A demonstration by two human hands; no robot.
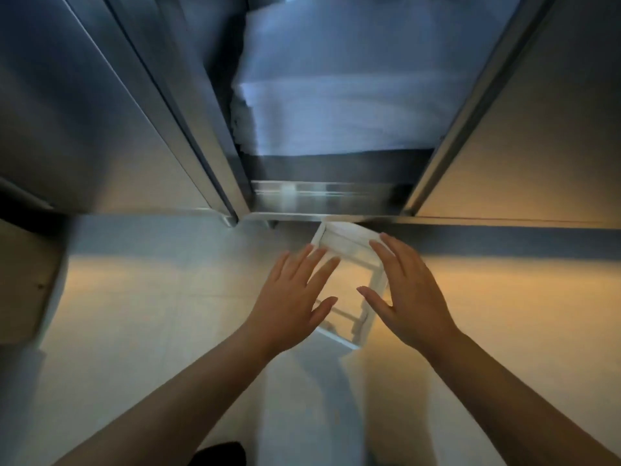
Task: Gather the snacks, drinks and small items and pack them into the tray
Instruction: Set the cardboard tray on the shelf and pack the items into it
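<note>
We looked straight down at a pale floor (151, 297), and the whole view was smeared by motion. The tray (342, 239), a white, partly see-through rectangular box, lay on that floor just right of centre. Its far short end was close against the base of a tall metal cabinet (84, 112), and its near corner pointed back toward us. The floor's colour showed through its bottom, and a few thin bars showed near its closer end. We could not make out anything more inside it.

Both bare arms reached in from the bottom edge. The left grip (289, 304) was released, palm down, with fingers straight and fanned. Its fingertips lay over the tray's left rim and its thumb pointed toward the tray's middle. The right grip (415, 297) was released in the same way. Its fingers (393, 250) stretched along the tray's right side up to the far corner, and its thumb angled inward over the right wall. Neither grip curled round anything. We could not tell whether they touched the tray or hovered just above it.

Between two upright cabinet panels, an open bay held a stack of folded white cloth (336, 112), blurred into bands, above a shiny metal sill (329, 193). The right-hand panel (537, 129) caught warm light, as did the floor beside the tray. A beige block (23, 280) stood at the left edge. A dark shape (221, 454) sat at the bottom edge between the arms, too cut off to identify.
</note>
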